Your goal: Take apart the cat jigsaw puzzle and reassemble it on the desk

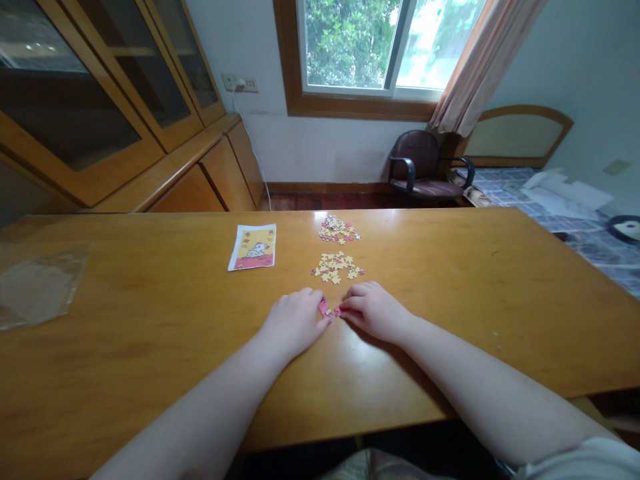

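Note:
My left hand (296,321) rests on the wooden table with thumb and fingers closed around some joined pink puzzle pieces (326,309). Just to the right, my right hand (373,310) pinches a small pink puzzle piece (338,311), its tip close to the joined ones; whether they touch I cannot tell. Beyond my hands lies a loose spread of mostly yellow puzzle pieces (334,268). Farther back is a denser pile of yellow, pink and white puzzle pieces (337,230). A picture card (256,248) with a white cartoon figure on yellow and pink lies flat to the left.
A clear plastic bag (37,287) lies at the table's left side. The wooden table (475,293) ends at a far edge before a window wall. Behind it stand an office chair (423,163), a bed (545,193) and a glass-door cabinet (135,87).

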Demonstrator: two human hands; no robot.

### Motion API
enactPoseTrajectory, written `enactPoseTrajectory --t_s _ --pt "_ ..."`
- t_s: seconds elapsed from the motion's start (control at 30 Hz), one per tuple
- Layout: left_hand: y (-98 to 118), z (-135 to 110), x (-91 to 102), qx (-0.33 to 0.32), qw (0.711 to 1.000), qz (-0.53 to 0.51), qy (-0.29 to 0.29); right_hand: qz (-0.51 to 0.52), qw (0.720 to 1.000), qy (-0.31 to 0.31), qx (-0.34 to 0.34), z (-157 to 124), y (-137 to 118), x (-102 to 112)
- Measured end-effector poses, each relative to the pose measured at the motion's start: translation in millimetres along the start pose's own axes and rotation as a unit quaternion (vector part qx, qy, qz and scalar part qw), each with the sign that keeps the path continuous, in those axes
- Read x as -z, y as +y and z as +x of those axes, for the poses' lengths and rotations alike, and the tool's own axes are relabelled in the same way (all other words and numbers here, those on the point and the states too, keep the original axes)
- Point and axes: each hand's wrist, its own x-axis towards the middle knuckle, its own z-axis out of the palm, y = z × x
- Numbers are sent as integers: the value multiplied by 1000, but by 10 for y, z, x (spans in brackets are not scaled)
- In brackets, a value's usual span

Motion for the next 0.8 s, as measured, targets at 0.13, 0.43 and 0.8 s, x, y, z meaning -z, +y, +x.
enactPoseTrajectory --t_s 0.13,0.43,0.8 --pt "-30 22 -38 -23 999 -29 6 13 1000 1 1 -6 13 4" --pt "-39 41 -62 -33 997 -63 15 26 999 19 21 -24 21 -13" --pt "-69 47 -63 -42 995 -89 9 22 1000 6 5 -49 48 110"
